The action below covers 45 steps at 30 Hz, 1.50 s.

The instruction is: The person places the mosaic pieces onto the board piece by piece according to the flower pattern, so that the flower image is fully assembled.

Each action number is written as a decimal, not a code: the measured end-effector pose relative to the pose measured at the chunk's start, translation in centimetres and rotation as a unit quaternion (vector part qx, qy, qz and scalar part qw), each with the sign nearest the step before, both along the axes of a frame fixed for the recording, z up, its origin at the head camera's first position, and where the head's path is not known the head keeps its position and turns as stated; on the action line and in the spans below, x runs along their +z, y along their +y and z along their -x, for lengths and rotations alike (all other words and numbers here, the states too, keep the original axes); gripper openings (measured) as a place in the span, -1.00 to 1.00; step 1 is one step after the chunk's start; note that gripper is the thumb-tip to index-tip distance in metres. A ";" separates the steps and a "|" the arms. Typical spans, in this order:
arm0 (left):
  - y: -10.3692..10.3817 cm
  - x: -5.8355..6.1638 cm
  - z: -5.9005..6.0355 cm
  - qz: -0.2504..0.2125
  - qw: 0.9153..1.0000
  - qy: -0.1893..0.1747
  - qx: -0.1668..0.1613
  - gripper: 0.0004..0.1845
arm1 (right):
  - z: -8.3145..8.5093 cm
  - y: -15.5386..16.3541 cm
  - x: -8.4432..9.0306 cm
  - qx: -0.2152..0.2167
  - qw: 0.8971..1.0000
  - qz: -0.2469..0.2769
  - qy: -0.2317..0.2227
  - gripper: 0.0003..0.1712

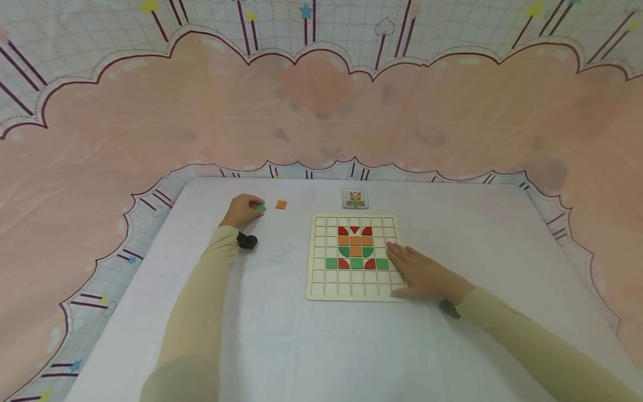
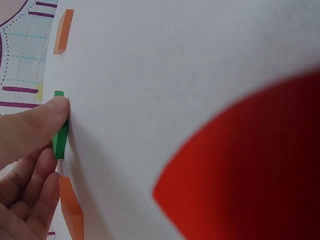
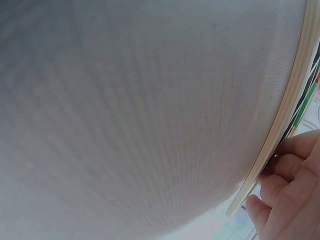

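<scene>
Over the back left of the table, my left hand (image 1: pixel 242 211) pinches a small green tile (image 1: pixel 259 207) between thumb and fingers. The left wrist view has the tile (image 2: pixel 60 141) held on edge. My right hand (image 1: pixel 424 273) rests on the right edge of a wooden grid board (image 1: pixel 321 290), its fingers extended. Red, orange and green tiles sit in the board's cells, forming a flower-like pattern. An orange square tile (image 1: pixel 281 205) lies right of my left hand.
Behind the board lies a small picture card (image 1: pixel 355 199) with a coloured pattern. The left wrist view has a large blurred red tile (image 2: pixel 250 175) close up, and orange tiles (image 2: pixel 72 210) on either side of the fingers. A white cloth (image 1: pixel 321 346) covers the table.
</scene>
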<state>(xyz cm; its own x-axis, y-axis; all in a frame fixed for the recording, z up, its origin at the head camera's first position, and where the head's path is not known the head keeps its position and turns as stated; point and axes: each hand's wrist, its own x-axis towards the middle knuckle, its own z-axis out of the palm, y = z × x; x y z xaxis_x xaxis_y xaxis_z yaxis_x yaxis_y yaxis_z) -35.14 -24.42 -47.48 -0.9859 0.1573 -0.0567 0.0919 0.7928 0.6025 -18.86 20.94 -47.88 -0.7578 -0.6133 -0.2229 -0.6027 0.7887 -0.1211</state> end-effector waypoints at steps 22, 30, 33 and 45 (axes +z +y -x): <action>-0.3 0.1 -1.0 0.005 1.000 0.012 0.023 -0.69 | -0.2 -0.2 0.3 -0.005 1.000 -0.006 -0.009 0.15; -0.4 0.2 -1.2 0.002 1.000 0.006 0.030 -0.70 | 0.0 -0.1 0.0 0.004 1.000 -0.011 0.002 0.15; -0.4 0.2 -1.3 -0.004 0.999 0.000 0.033 -0.68 | 0.0 -0.1 -0.1 0.004 1.000 -0.010 0.001 0.15; 0.4 0.4 -1.6 -0.067 0.998 0.015 0.009 -0.62 | 0.0 -0.2 0.2 -0.003 1.000 -0.007 -0.002 0.14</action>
